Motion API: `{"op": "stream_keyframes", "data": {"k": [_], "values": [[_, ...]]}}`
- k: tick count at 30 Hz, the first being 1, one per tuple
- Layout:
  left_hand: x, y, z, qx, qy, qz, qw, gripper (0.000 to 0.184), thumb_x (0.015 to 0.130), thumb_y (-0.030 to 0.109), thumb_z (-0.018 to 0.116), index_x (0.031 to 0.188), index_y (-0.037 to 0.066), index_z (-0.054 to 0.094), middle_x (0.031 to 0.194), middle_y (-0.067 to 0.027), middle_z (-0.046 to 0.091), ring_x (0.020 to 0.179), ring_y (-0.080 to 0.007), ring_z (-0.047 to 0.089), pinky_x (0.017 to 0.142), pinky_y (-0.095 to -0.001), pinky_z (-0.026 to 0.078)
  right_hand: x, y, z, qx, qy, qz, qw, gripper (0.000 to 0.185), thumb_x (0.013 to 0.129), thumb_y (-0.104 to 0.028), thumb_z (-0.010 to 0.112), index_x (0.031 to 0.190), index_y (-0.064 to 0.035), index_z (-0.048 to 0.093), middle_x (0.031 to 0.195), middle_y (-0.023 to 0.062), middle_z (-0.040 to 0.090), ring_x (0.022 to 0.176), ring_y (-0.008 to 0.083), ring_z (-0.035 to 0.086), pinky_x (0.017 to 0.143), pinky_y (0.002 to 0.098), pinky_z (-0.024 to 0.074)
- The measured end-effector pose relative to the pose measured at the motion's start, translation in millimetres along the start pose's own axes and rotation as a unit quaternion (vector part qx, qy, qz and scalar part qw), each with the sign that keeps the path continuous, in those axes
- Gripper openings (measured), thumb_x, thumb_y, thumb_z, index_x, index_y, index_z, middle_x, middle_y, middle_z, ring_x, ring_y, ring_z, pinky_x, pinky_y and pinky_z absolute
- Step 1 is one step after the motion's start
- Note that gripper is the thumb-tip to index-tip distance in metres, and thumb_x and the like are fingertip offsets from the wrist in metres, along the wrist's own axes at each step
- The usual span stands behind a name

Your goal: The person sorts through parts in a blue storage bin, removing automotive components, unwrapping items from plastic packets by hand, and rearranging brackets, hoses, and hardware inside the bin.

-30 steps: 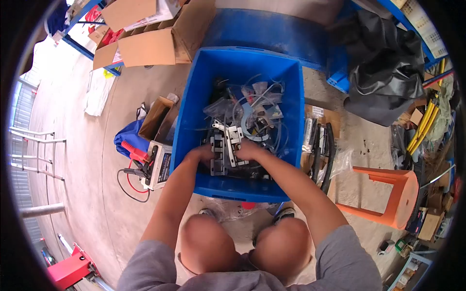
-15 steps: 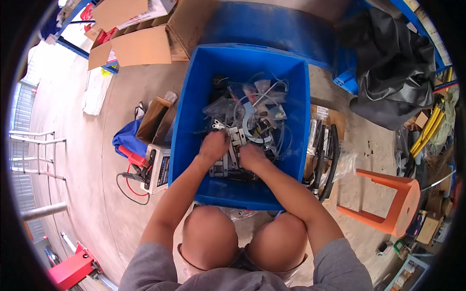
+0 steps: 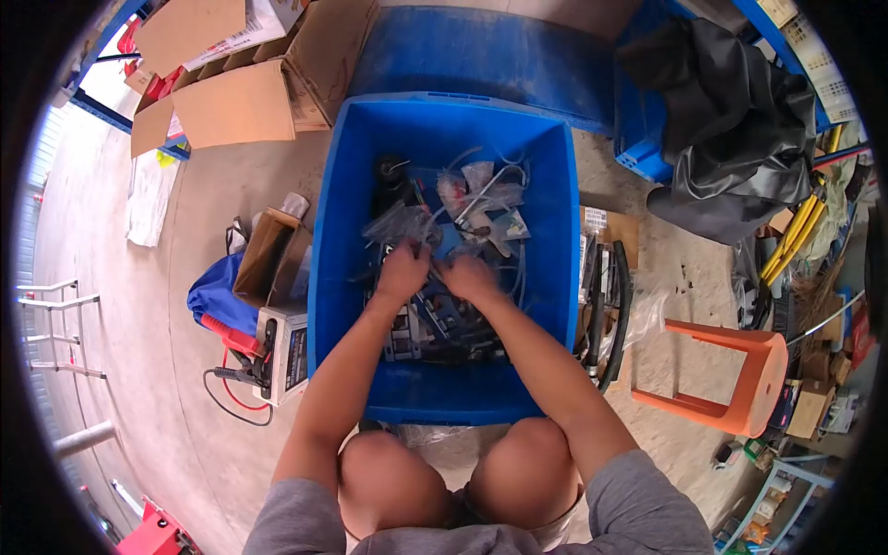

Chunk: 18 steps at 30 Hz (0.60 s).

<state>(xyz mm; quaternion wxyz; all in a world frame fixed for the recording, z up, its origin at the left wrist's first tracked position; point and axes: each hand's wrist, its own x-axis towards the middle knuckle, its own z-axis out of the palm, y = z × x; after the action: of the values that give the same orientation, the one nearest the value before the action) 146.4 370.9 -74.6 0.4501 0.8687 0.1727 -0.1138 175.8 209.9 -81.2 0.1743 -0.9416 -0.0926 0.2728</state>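
Inside a blue plastic bin (image 3: pixel 444 400), my left hand (image 3: pixel 403 271) is closed at the middle of a jumble of parts, its fingertips beside a crumpled clear plastic bag (image 3: pixel 398 225). My right hand (image 3: pixel 470 278) is closed too, its fingertips close to the left ones. What either hand grips, if anything, is hidden by the fingers. Metal parts (image 3: pixel 404 338) lie in the bin below the hands. Beyond them are a clear plastic tube (image 3: pixel 520 277), several small bags (image 3: pixel 476 176) and a dark round object (image 3: pixel 392 168).
Left of the bin stand an open cardboard box (image 3: pixel 268 259) and a boxy device (image 3: pixel 289 356) with red and black cables. To the right are black hoses (image 3: pixel 618 314), an orange stool (image 3: pixel 763 384) and a black sheet (image 3: pixel 740 139). A larger carton (image 3: pixel 236 102) is at upper left.
Both hands have moved farther into the bin, away from my body, and closer together. The white curved piece among the parts no longer shows as before. The camera view has shifted slightly.
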Motion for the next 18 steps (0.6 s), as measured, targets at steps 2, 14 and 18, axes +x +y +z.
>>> {"op": "stream_keyframes", "data": {"k": [2,14,18], "values": [[0.4,9.1,-8.1,-0.052,-0.039,-0.045,0.997,0.040,0.097,0.031,0.064,0.123,0.000,0.064,0.111,-0.0257,0.072,0.106,-0.0413,0.068,0.091,-0.0481,0.053,-5.8,-6.4,-3.7,0.104,-0.048,-0.020,0.993,0.047,0.102,-0.043,0.059,0.096,0.0011,0.075,0.083,0.0213,0.073,0.076,0.0324,0.074,0.068,0.0490,0.0556],[2.5,27.6,-45.5,-0.453,-0.191,-0.189,0.850,0.050,0.110,0.048,0.042,0.136,0.009,0.061,0.101,-0.0089,0.066,0.082,-0.0177,0.064,0.072,-0.0330,0.056,-45.4,-12.7,-93.2,0.137,0.143,0.006,0.980,0.034,0.094,-0.031,0.066,0.086,-0.0010,0.078,0.079,0.0234,0.073,0.081,0.0452,0.070,0.077,0.0514,0.0567],[-2.9,35.4,-57.5,-0.272,-0.064,-0.068,0.958,0.037,0.109,0.027,0.047,0.135,0.004,0.060,0.081,-0.0107,0.068,0.074,-0.0252,0.068,0.072,-0.0405,0.056,-46.5,-16.8,-95.5,0.199,0.196,-0.031,0.960,0.028,0.094,-0.026,0.067,0.088,-0.0008,0.077,0.071,0.0197,0.071,0.071,0.0429,0.070,0.072,0.0537,0.0564]]}}
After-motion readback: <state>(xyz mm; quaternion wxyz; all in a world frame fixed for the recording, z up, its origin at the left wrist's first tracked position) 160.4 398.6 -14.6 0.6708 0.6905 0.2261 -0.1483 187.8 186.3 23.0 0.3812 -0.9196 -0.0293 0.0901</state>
